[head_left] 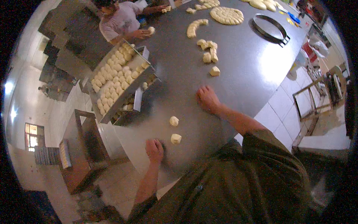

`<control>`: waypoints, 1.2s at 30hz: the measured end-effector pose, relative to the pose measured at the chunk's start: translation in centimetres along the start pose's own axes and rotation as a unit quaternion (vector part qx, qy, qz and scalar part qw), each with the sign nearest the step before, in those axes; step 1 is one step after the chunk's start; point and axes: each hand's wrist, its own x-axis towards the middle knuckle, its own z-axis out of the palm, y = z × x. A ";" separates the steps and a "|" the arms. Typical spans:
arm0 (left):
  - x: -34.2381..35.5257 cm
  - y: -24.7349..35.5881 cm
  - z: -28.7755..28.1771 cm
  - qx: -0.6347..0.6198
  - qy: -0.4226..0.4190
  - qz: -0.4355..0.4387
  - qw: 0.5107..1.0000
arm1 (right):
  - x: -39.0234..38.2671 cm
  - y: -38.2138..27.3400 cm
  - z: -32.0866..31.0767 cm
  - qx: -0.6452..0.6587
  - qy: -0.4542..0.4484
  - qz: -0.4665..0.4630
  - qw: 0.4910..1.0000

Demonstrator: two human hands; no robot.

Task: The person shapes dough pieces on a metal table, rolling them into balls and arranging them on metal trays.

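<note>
Seen from above, a person in a dark olive top stands at the near edge of a grey metal table [246,67], both bare forearms over it. The left hand [154,150] is low on the table's left side, near its near left corner, fingers curled in and back of the hand upward. The right hand [208,99] is farther in, toward the right edge, its fingers likewise bent narrow. Both palms are hidden, so I cannot tell whether either hand covers anything. Just beside the left hand, on the side toward the right hand, lie two small pale dough pieces: a rough, round lump [174,121] and, nearer the near edge, a blockier piece [176,138]. Beyond the right hand sits a single dough chunk [214,71], then a cluster of chunks [212,52], a curved dough strip [194,28] and, toward the far edge, a round, scored dough slab [226,15]. A dark metal ring [254,22] lies near the right edge, with a blue-handled tool [294,18] beyond it toward the far right corner. At the left edge, a tilted tray [128,87] full of dough balls [115,74] rests above another tray. Beyond that edge, a co-worker [125,20] in a pale shirt holds dough in each hand.
</note>
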 end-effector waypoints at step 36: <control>6.8 -6.7 -3.4 0.145 0.006 -0.374 0.916 | 40.6 -14.2 -4.8 0.077 -0.081 0.064 0.992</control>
